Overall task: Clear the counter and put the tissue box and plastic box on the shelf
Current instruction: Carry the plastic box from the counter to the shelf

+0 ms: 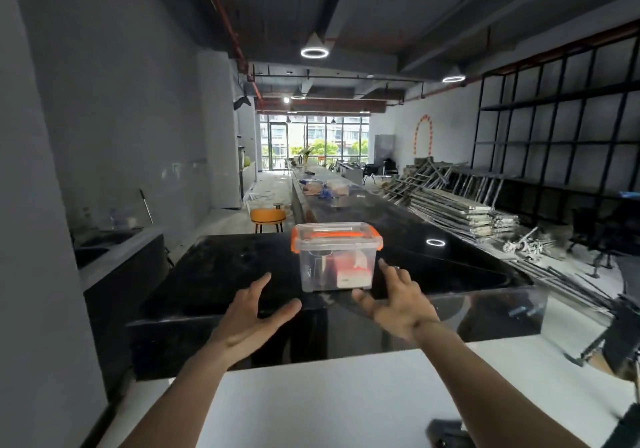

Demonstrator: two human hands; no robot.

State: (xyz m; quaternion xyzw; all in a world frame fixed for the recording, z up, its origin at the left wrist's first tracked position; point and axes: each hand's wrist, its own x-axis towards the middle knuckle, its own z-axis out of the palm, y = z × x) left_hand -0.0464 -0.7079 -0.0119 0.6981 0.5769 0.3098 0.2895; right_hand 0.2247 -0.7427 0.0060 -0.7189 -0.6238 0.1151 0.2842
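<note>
A clear plastic box (336, 257) with orange latches and a clear lid stands near the front edge of the long black counter (221, 267). Red and white items show through its walls. My left hand (254, 312) hovers open just left of and below the box, fingers spread, not touching it. My right hand (394, 300) is open on the box's right side, fingertips close to its lower right corner. No tissue box is in view. A tall black grid shelf (561, 115) lines the right wall.
A white surface (346, 402) lies below my arms in front of the counter. Farther down the counter sit bags and boxes (325, 188). An orange stool (268, 217) stands at the left. Piled metal frames (457, 205) cover the floor at the right.
</note>
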